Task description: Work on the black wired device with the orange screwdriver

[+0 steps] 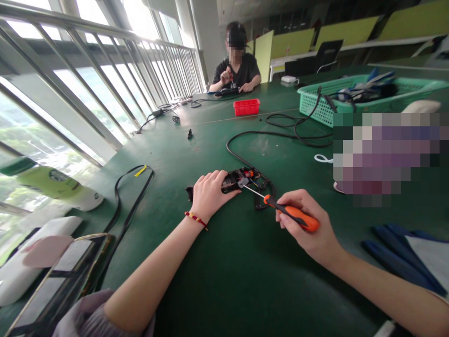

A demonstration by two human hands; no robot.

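My left hand [208, 193] is closed over a black corded power tool [231, 181], pressing it to the green table. The tool's casing is opened at its right end, where red parts and coloured wires show. In my right hand [308, 217] is an orange and black screwdriver [294, 214], gripped by its handle. Its shaft slants up and left, with the tip at the exposed inside of the tool; whether it sits in a screw I cannot tell. A black cable [242, 135] trails away behind the tool. Part of the casing is hidden under my left hand.
Beyond stand a red bin [246, 107] and a green basket [315, 105] of tools. A bottle [56, 182], a phone [66, 276] and a black strap [117, 201] lie left; dark blue gloves [403, 255] lie right. A person [236, 70] works across the table [210, 290].
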